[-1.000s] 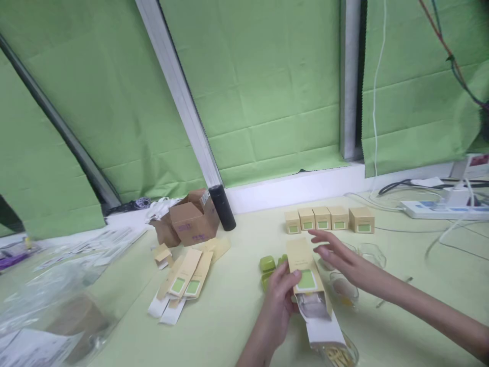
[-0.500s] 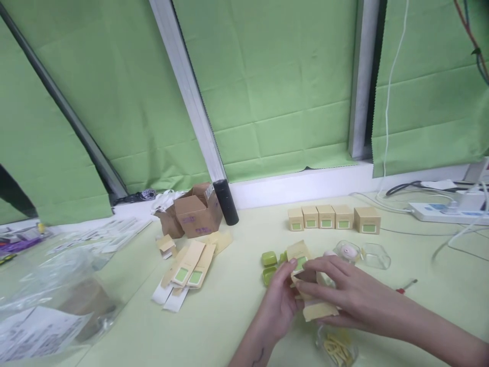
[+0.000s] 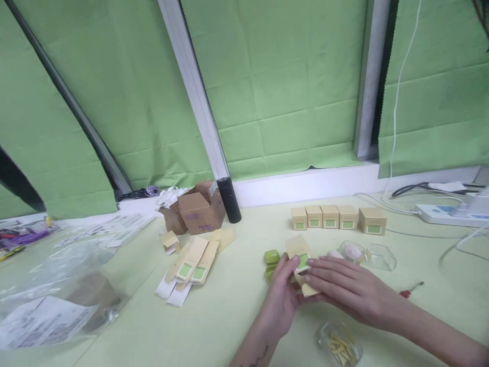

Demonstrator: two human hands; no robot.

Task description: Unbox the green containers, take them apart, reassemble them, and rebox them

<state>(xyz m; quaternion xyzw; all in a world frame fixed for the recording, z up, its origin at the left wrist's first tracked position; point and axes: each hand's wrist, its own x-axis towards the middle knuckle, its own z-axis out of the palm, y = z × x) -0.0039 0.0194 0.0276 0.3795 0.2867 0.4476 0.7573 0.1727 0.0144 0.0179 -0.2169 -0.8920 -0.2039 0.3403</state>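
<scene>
Between my hands is a small kraft-paper box (image 3: 297, 245) with a green label, its flaps standing out at top and bottom. My left hand (image 3: 281, 295) grips its left side, thumb on the front by the label. My right hand (image 3: 349, 285) lies along its right side, fingers pressed together over the front and lower flap. Just left of the box sit small green cases (image 3: 272, 256), partly hidden by my left hand. Nearer to me stands a clear tub (image 3: 340, 342) of thin yellow pieces. Past my right hand is an opened clear container (image 3: 352, 251) with a pale pink item.
Several closed kraft boxes (image 3: 330, 217) line the back. Flat kraft cartons (image 3: 196, 262) lie left, before a brown cardboard box (image 3: 202, 209) and a black cylinder (image 3: 229, 200). A red-handled screwdriver (image 3: 406, 293) and a power strip (image 3: 443, 216) are right; a plastic bag (image 3: 87, 265) lies far left.
My right hand's fingers have flattened and closed over the box front, and its open side no longer shows. The lower flap has swung inward. The whole view has shifted slightly.
</scene>
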